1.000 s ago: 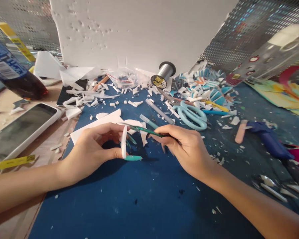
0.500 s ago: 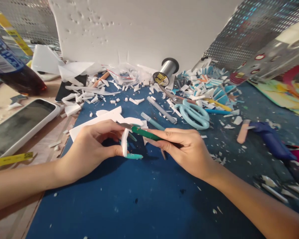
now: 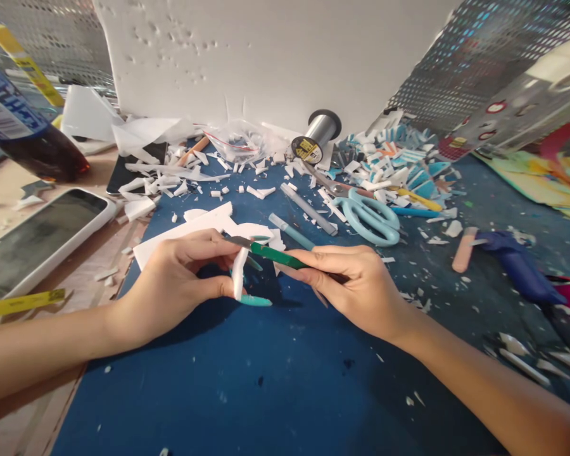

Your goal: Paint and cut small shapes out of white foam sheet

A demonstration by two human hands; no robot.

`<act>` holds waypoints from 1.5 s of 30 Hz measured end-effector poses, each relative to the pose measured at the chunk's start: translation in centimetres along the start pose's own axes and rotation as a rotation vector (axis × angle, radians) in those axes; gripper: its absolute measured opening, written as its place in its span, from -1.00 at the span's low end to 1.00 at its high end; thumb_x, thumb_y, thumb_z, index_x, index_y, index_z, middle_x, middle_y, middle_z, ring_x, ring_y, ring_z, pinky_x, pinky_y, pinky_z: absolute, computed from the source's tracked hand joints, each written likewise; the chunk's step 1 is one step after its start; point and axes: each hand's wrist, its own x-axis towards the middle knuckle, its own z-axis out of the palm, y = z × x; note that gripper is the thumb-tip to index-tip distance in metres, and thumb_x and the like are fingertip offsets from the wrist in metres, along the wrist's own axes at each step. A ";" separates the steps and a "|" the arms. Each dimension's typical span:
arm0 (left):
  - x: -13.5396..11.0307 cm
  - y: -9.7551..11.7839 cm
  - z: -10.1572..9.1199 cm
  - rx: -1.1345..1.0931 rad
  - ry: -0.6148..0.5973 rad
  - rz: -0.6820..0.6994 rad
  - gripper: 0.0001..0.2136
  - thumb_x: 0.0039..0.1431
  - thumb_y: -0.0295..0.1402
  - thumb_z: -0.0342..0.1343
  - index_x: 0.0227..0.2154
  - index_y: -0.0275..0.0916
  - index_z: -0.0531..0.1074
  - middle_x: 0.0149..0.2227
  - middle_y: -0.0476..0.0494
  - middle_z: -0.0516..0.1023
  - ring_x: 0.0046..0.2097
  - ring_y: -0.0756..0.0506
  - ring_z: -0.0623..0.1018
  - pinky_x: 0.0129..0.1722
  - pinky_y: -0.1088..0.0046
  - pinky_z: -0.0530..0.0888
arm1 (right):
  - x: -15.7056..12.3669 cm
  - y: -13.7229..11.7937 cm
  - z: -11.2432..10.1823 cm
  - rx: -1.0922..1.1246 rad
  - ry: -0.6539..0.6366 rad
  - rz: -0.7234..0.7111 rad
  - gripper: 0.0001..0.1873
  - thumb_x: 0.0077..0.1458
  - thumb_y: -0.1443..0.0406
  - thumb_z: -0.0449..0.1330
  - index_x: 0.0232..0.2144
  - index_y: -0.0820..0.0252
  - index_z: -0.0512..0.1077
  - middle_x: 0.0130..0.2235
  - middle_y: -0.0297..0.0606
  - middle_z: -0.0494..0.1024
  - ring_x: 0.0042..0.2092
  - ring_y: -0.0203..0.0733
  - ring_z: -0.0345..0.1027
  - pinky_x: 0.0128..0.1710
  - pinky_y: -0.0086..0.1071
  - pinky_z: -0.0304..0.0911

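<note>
My left hand pinches a small curved white foam piece between thumb and fingers, held upright over the blue cutting mat. A teal strip juts out at the piece's lower end. My right hand grips a green-handled craft knife, its blade tip resting against the top of the foam piece. Both hands hover near the middle of the mat.
Light blue scissors, a grey pen, a wire spool and many foam scraps lie behind the hands. A blue glue gun is at right. A phone and a bottle sit at left. A white foam board stands behind.
The knife blade has shifted left to meet the top of the foam piece, and the right hand turned the handle flatter. The left hand barely moved.
</note>
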 end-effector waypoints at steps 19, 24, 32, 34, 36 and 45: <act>0.0 -0.2 0.0 0.013 -0.016 0.012 -0.83 0.01 -0.32 0.43 -0.28 0.01 0.71 -0.47 0.04 0.49 -0.39 0.02 0.41 -0.43 0.54 0.33 | 0.2 0.1 -0.2 0.011 -0.043 -0.020 -0.76 0.23 0.43 0.22 -0.14 0.46 0.64 -0.57 -0.36 0.34 -0.54 -0.41 0.14 -0.58 -0.47 0.06; -0.1 -0.3 0.0 0.034 -0.031 0.007 -0.83 0.02 -0.31 0.43 -0.28 0.01 0.71 -0.42 0.02 0.54 -0.36 0.00 0.45 -0.35 0.53 0.38 | 0.1 0.3 0.0 -0.016 -0.032 -0.026 -0.73 0.24 0.42 0.20 -0.08 0.46 0.62 -0.56 -0.36 0.33 -0.54 -0.40 0.12 -0.58 -0.46 0.06; -0.1 -0.2 0.0 -0.071 0.032 -0.025 -0.69 -0.03 -0.43 0.44 -0.18 0.00 0.68 -0.39 0.01 0.57 -0.33 0.00 0.49 -0.34 0.54 0.41 | 0.0 0.0 -0.1 -0.054 -0.047 -0.081 -0.73 0.25 0.43 0.18 -0.09 0.35 0.64 -0.59 -0.40 0.28 -0.56 -0.39 0.14 -0.59 -0.48 0.08; -0.1 -0.2 0.0 -0.071 0.031 -0.030 -0.70 -0.03 -0.43 0.44 -0.19 -0.01 0.69 -0.40 0.02 0.56 -0.33 0.00 0.49 -0.31 0.53 0.42 | 0.0 0.0 0.0 -0.057 -0.029 -0.071 -0.73 0.25 0.40 0.18 -0.07 0.33 0.64 -0.58 -0.40 0.28 -0.56 -0.39 0.13 -0.59 -0.48 0.08; -0.1 -0.1 0.0 -0.057 0.026 -0.027 -0.72 -0.03 -0.43 0.44 -0.21 -0.01 0.69 -0.40 0.03 0.55 -0.33 0.00 0.48 -0.30 0.54 0.41 | -0.1 0.2 0.1 -0.078 0.007 -0.041 -0.72 0.26 0.38 0.19 -0.05 0.30 0.63 -0.57 -0.40 0.30 -0.55 -0.38 0.12 -0.59 -0.47 0.09; -0.2 -0.2 -0.1 -0.024 0.013 -0.023 -0.76 -0.02 -0.43 0.43 -0.28 0.05 0.70 -0.43 0.07 0.52 -0.36 0.03 0.43 -0.36 0.56 0.36 | -0.2 0.5 0.3 -0.133 0.054 -0.061 -0.70 0.26 0.39 0.18 -0.03 0.35 0.61 -0.57 -0.41 0.23 -0.55 -0.39 0.04 -0.59 -0.46 0.04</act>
